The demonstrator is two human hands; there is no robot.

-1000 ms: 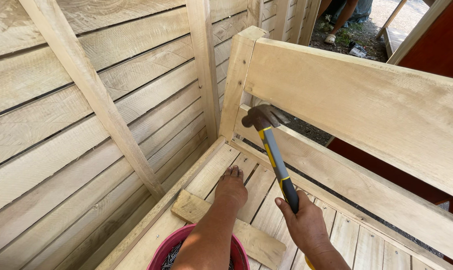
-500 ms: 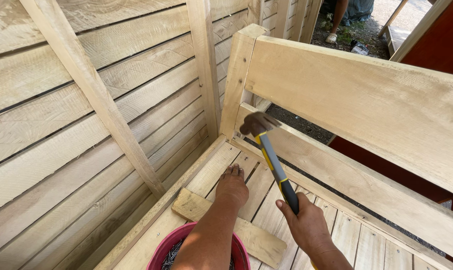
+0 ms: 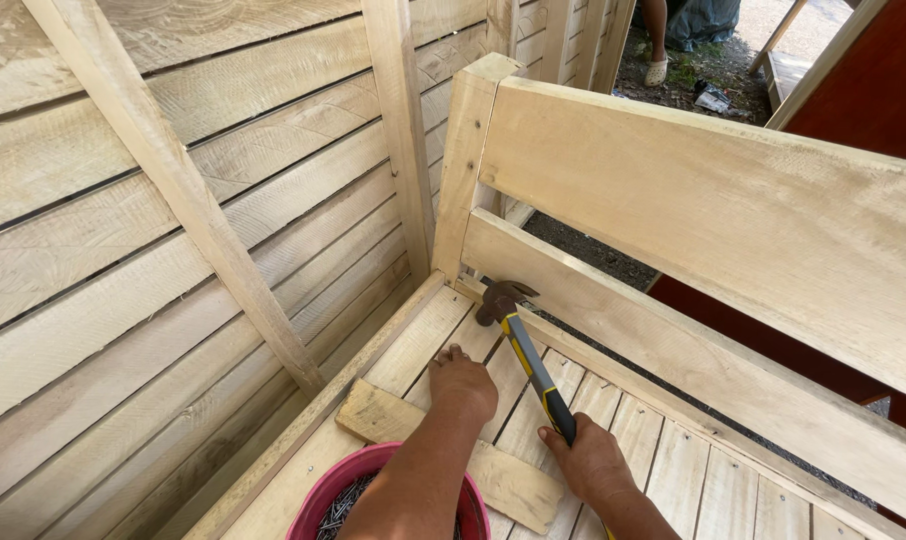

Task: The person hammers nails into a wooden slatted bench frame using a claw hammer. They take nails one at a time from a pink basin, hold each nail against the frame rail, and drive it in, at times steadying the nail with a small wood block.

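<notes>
My right hand (image 3: 591, 462) grips the yellow-and-black handle of a claw hammer (image 3: 521, 345). Its dark steel head is low, right over the slatted floor boards (image 3: 673, 470) near the corner post (image 3: 465, 170). My left hand (image 3: 463, 382) rests knuckles-up on the floor slats just left of the hammer handle, fingers curled toward the corner; whether it pinches a nail is hidden. A pink bowl of nails (image 3: 348, 490) sits under my left forearm.
A loose short wooden offcut (image 3: 383, 415) lies across the floor slats beside the bowl. Plank walls enclose the left (image 3: 173, 250) and right (image 3: 723, 220). Another person's foot (image 3: 657, 68) stands on the ground beyond the crate.
The hammer head has come down from about mid-height of the lower side plank to just above the floor slats. My left hand has stayed in place.
</notes>
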